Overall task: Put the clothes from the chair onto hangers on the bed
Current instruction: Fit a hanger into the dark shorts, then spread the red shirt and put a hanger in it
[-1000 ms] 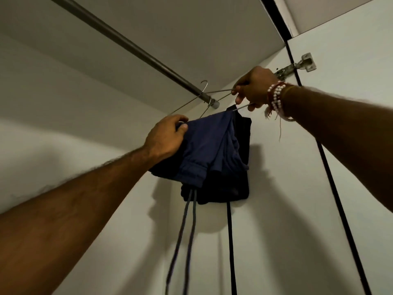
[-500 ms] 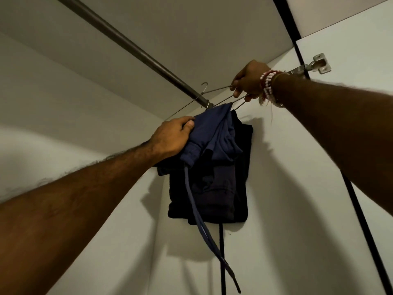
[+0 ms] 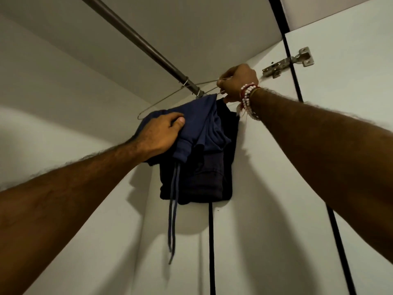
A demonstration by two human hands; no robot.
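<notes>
I look up into a white wardrobe. Two thin wire hangers (image 3: 163, 101) hook over the dark metal rail (image 3: 148, 50) near its right end. Folded navy trousers (image 3: 202, 128) with dangling drawstrings hang over one hanger, and a darker garment (image 3: 212, 179) hangs behind them. My left hand (image 3: 159, 133) grips the left side of the navy trousers. My right hand (image 3: 238, 81), with bead bracelets at the wrist, pinches the right ends of the hanger wires. The hangers' lower bars are hidden by cloth.
The wardrobe's back wall, side panel and ceiling close in around the rail. A metal door hinge (image 3: 287, 62) sits on the panel to the right. A dark strap (image 3: 212, 248) hangs down below the clothes, and the door's black edge strip (image 3: 295, 81) runs down the right.
The hanger hooks now sit over the rail instead of just beside it. Both hands shifted slightly with the hangers, and the drawstrings swung back to hang straight down.
</notes>
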